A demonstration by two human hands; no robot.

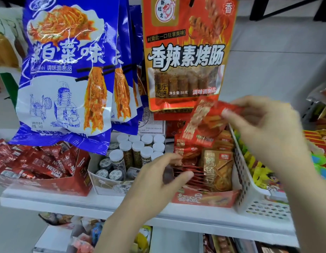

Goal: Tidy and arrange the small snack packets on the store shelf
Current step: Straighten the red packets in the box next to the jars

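Note:
A red display box [204, 199] on the white shelf [158, 214] holds several small red and orange snack packets [217, 167] standing in rows. My right hand [268, 128] pinches one small red packet [204, 121] between thumb and fingers, above the back of the box. My left hand [158, 181] reaches into the front left of the box, its fingers and thumb curled on the edges of the red packets [187, 172] there.
Blue snack bags [67, 70] and a red sausage-snack bag [184, 57] hang above the shelf. A red Nescafe box [49, 172] sits at left, a box of white-capped jars [136, 152] in the middle, a white perforated basket [249, 187] at right. Lower shelves hold more goods.

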